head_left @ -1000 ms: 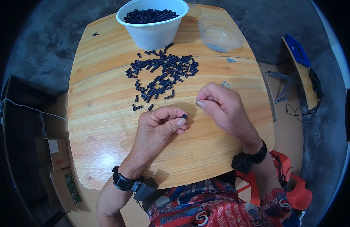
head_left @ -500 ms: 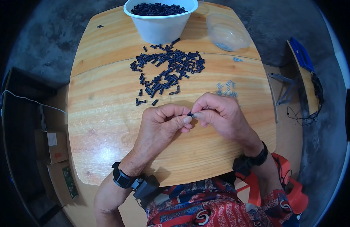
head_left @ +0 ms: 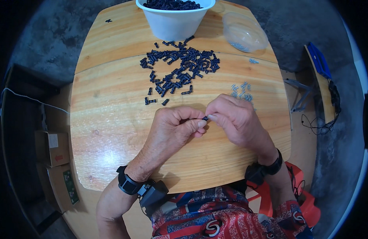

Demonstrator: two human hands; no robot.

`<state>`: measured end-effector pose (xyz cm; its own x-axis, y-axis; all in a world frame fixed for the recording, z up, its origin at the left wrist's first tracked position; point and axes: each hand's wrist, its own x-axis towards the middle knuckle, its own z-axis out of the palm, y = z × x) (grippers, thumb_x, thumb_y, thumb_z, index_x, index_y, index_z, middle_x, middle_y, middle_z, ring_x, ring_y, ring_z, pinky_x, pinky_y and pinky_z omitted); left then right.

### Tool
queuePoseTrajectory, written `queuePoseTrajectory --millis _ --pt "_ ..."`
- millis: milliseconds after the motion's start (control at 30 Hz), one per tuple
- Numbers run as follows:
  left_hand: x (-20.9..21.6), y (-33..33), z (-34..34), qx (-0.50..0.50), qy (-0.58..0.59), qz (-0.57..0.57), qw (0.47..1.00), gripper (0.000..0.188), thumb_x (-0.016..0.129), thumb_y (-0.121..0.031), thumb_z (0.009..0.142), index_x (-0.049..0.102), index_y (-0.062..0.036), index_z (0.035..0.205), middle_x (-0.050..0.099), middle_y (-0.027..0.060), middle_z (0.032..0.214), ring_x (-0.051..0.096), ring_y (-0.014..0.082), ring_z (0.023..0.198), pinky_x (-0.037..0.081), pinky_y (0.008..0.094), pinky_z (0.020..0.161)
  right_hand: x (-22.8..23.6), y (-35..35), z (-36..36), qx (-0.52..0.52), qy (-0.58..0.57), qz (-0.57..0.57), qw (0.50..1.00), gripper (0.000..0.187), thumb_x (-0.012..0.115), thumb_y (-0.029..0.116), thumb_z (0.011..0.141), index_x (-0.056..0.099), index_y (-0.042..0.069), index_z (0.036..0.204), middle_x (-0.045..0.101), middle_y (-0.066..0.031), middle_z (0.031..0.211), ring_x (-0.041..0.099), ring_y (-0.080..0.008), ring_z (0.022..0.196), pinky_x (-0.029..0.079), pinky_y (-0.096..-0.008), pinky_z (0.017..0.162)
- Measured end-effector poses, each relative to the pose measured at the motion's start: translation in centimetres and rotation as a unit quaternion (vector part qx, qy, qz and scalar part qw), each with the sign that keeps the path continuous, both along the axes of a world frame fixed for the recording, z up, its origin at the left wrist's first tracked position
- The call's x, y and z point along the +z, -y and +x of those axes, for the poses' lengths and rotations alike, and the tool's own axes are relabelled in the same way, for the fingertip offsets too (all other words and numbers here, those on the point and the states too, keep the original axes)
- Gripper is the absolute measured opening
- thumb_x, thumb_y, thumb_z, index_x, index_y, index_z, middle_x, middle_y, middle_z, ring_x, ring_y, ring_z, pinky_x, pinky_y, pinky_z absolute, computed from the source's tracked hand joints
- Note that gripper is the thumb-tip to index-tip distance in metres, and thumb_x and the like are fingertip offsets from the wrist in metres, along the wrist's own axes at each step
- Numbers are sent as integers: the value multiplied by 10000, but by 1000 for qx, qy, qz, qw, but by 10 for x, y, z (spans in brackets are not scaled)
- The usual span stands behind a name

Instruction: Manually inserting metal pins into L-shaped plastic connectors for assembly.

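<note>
Pinched between thumb and fingers of my left hand (head_left: 170, 126) is a small black plastic part (head_left: 205, 118), mostly covered by the fingertips. My right hand (head_left: 235, 121) meets it from the right, thumb and forefinger closed at the part's end; whatever sits between those fingertips is too small to make out. Beyond my hands lies a loose pile of similar black parts (head_left: 178, 73), short and rod-like. Small silver screws (head_left: 242, 91) lie scattered just past my right hand.
A white tub (head_left: 174, 22) full of black parts stands at the far side of the wooden table (head_left: 112, 131). Right of it sits a clear plastic container (head_left: 245, 34) with silver pieces inside. A few screws (head_left: 253, 61) lie near it, and a black piece (head_left: 108, 20) far left.
Both hands have shifted slightly to the right and up in the picture, still together at the black part. The whole table view has moved a little too.
</note>
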<state>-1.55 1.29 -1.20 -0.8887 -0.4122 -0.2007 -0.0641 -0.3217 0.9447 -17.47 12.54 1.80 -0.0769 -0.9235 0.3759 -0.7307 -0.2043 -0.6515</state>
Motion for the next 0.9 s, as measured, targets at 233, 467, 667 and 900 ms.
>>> queuePoseTrajectory --millis 233,467,667,900 --pt "2 0 -4 -1 35 -15 999 131 632 -54 896 681 44 968 673 56 771 609 63 690 512 194 613 -1 1 6 -11 -44 -4 999 51 604 12 814 556 24 826 568 -104 736 607 -264 629 471 -349 532" --pt "3 2 -3 7 35 24 999 118 622 -27 893 672 46 972 680 81 797 631 88 691 530 205 620 -7 3 8 -42 -14 11 999 51 624 25 812 574 19 825 605 -98 757 625 -250 657 483 -337 555" --pt "6 3 -2 20 11 68 997 130 619 -36 896 666 42 988 683 88 811 644 104 700 543 214 636 -10 3 3 -49 140 36 988 48 646 33 818 633 4 853 633 -71 754 622 -167 688 481 -281 598" --pt "5 4 -2 22 6 63 998 133 621 -41 896 667 44 987 685 92 807 646 106 710 546 216 648 -7 2 5 -97 322 113 935 90 623 81 885 647 -3 907 654 -24 794 574 -70 634 468 -211 563"
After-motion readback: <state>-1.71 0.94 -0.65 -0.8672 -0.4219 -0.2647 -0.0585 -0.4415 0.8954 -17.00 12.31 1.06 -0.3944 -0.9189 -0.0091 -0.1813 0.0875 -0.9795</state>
